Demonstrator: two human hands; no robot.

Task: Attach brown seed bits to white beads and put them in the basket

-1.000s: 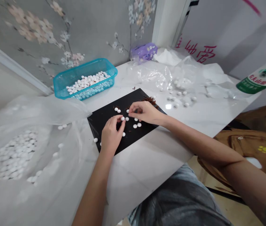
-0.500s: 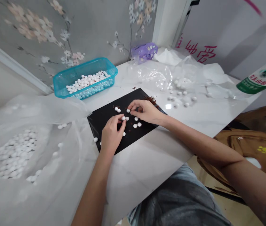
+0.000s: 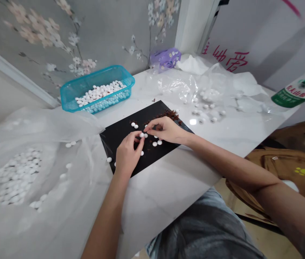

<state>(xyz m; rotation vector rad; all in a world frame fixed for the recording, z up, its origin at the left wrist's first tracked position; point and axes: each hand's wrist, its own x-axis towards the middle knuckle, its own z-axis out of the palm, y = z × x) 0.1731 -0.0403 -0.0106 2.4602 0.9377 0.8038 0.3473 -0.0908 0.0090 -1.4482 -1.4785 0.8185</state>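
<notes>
Between the thumb and forefinger of my left hand [image 3: 128,153] is a small white ball [image 3: 142,135], smooth and slightly oval. My right hand [image 3: 167,130] is closed in a pinch just beside that ball; whatever its fingertips hold is too small to make out. Both hands are over a thin black board [image 3: 117,133] on the table. Loose white balls [image 3: 134,125] lie on the board around my fingers, some partly hidden by my right hand. A heap of small reddish-brown bits [image 3: 171,115] sits at the board's far right edge.
A blue plastic basket [image 3: 97,77] of white balls stands behind the board. Clear plastic bags with more balls [image 3: 13,176] spread over the left. On the right are scattered balls [image 3: 205,107], a purple packet [image 3: 165,58] and a bottle with a green label [image 3: 294,93].
My right hand has shifted slightly left, its pinched fingertips now close to the ball in my left hand. More of the brown heap shows. My left hand stays in place.
</notes>
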